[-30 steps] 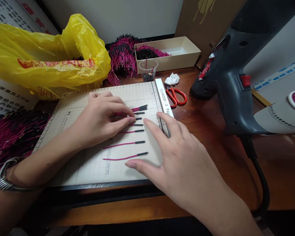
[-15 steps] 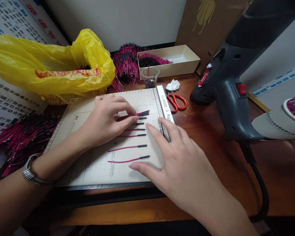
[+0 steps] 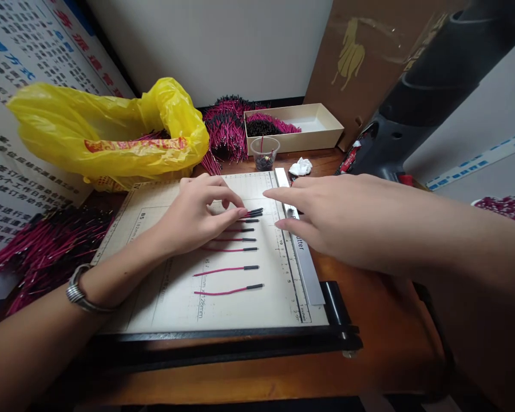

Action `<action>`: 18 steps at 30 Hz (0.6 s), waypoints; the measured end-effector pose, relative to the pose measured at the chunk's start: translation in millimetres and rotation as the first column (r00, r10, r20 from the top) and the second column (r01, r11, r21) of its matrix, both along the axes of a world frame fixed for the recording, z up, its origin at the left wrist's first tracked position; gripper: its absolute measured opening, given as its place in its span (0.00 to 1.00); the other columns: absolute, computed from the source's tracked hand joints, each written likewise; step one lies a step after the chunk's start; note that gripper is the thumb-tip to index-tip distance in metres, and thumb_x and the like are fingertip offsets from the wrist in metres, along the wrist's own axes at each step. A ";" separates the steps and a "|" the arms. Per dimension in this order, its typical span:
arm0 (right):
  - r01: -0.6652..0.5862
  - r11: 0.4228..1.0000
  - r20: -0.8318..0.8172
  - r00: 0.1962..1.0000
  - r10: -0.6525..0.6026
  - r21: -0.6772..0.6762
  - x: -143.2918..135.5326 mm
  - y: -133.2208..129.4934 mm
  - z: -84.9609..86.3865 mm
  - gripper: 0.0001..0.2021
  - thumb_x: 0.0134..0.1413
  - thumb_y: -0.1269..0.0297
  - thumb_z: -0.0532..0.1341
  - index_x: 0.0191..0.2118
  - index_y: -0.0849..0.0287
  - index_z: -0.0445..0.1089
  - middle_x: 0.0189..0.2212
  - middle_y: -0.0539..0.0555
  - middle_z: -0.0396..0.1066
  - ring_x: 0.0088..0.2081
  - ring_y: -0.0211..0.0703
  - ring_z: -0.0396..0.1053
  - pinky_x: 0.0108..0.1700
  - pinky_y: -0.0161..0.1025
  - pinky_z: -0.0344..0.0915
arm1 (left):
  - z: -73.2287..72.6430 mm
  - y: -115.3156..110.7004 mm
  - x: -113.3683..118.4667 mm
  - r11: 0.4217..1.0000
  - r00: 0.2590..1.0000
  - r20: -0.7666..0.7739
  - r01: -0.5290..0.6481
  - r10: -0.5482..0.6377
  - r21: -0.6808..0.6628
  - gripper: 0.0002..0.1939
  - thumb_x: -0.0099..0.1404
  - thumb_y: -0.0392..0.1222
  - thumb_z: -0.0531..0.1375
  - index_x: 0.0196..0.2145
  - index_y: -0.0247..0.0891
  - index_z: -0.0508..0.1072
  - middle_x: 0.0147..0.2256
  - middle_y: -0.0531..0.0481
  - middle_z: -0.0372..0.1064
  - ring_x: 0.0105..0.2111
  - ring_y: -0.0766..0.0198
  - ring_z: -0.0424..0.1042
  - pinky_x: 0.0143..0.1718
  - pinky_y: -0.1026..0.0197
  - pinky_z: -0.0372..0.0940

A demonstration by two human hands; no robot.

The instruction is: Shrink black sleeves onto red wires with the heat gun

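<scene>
My left hand (image 3: 208, 209) pinches a small bunch of magenta wires with black ends (image 3: 254, 212) over the cutter board (image 3: 249, 312). Below it, several single wires lie roughly parallel on the board, the lowest (image 3: 227, 292) nearest the front edge. My right hand (image 3: 321, 212) reaches over the white ruler strip (image 3: 309, 280), thumb and index finger apart with nothing between them. Its fingertips are just right of the bunch and do not touch it.
Behind the board are a yellow bag (image 3: 111, 154), a wire pile (image 3: 225, 129), a cream box (image 3: 317, 140), a plastic cup (image 3: 265, 155) and crumpled tissue (image 3: 301, 166). More wires (image 3: 47, 246) lie left. A dark heat gun (image 3: 381, 146) stands right.
My right hand has moved up and turned leftward, now covering where the red scissors were seen. My left hand keeps the bunch. The camera view has shifted, showing the board's lower right corner.
</scene>
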State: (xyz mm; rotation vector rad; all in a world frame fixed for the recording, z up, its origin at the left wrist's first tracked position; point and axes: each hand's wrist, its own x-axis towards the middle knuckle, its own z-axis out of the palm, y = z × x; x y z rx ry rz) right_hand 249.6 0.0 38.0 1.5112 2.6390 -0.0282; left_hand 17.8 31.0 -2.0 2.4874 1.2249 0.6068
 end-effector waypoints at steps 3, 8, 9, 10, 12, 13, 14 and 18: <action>-0.067 0.997 0.000 0.998 0.067 0.039 3.9 0.0 -1.7 0.22 0.63 0.54 0.53 0.57 0.52 0.74 0.33 0.56 0.78 0.25 0.46 0.70 0.29 0.44 0.63 | -2.2 0.3 -0.5 1.000 1.000 0.024 0.011 -0.011 0.006 0.14 0.68 0.52 0.62 0.31 0.42 0.81 0.33 0.51 0.75 0.35 0.61 0.69 0.40 0.56 0.58; -0.226 0.973 0.005 0.974 0.226 0.049 11.8 -30.8 -18.7 0.27 0.54 0.66 0.53 0.59 0.60 0.71 0.22 0.54 0.72 0.16 0.41 0.57 0.23 0.42 0.49 | -4.5 -0.9 -4.2 0.998 0.997 0.043 0.060 -0.060 -0.004 0.12 0.69 0.47 0.61 0.33 0.42 0.81 0.31 0.52 0.72 0.34 0.63 0.69 0.40 0.58 0.60; -0.250 0.966 0.059 0.967 0.246 0.060 12.7 -37.3 -22.6 0.30 0.52 0.68 0.53 0.62 0.63 0.68 0.20 0.54 0.70 0.16 0.43 0.56 0.22 0.42 0.46 | -4.9 -1.5 -4.4 0.998 0.998 0.036 0.055 -0.054 -0.005 0.12 0.69 0.48 0.61 0.33 0.42 0.81 0.31 0.52 0.72 0.34 0.62 0.69 0.41 0.57 0.61; -0.257 0.960 0.101 0.964 0.247 0.107 13.4 -42.9 -26.3 0.31 0.52 0.69 0.53 0.64 0.64 0.66 0.20 0.54 0.70 0.16 0.43 0.56 0.22 0.43 0.45 | -5.4 -2.3 -4.2 0.999 0.998 0.033 0.047 -0.047 -0.006 0.12 0.69 0.48 0.61 0.33 0.42 0.81 0.31 0.52 0.72 0.34 0.62 0.68 0.42 0.57 0.61; -0.293 0.936 0.116 0.955 0.275 0.195 14.8 -50.4 -32.5 0.31 0.55 0.70 0.51 0.66 0.62 0.64 0.24 0.56 0.73 0.18 0.43 0.56 0.25 0.44 0.46 | -6.4 -3.6 -3.2 0.999 0.998 0.044 0.035 -0.035 -0.009 0.12 0.69 0.48 0.61 0.32 0.42 0.81 0.31 0.52 0.71 0.34 0.62 0.68 0.42 0.56 0.61; -0.299 0.930 0.096 0.954 0.285 0.212 15.3 -52.2 -34.4 0.30 0.58 0.69 0.51 0.66 0.60 0.64 0.28 0.56 0.75 0.19 0.42 0.56 0.26 0.44 0.46 | -6.9 -4.1 -2.4 0.999 0.998 0.059 0.033 -0.033 -0.007 0.12 0.68 0.48 0.61 0.32 0.42 0.81 0.30 0.52 0.71 0.33 0.62 0.68 0.42 0.56 0.62; -0.312 0.923 0.073 0.950 0.303 0.224 15.5 -53.1 -35.5 0.28 0.60 0.68 0.50 0.65 0.57 0.65 0.32 0.57 0.77 0.19 0.40 0.55 0.26 0.43 0.46 | -7.3 -4.3 -1.7 0.999 0.997 0.072 0.032 -0.032 -0.006 0.11 0.68 0.47 0.62 0.32 0.41 0.81 0.30 0.52 0.71 0.33 0.62 0.68 0.42 0.57 0.62; -0.387 0.901 0.068 0.922 0.381 0.198 13.3 -53.9 -36.7 0.23 0.60 0.68 0.50 0.56 0.52 0.74 0.44 0.60 0.79 0.17 0.35 0.51 0.25 0.42 0.41 | -8.4 -3.2 -0.3 1.000 0.999 0.054 0.009 -0.010 0.009 0.11 0.67 0.47 0.62 0.31 0.42 0.81 0.31 0.51 0.70 0.34 0.61 0.67 0.42 0.56 0.62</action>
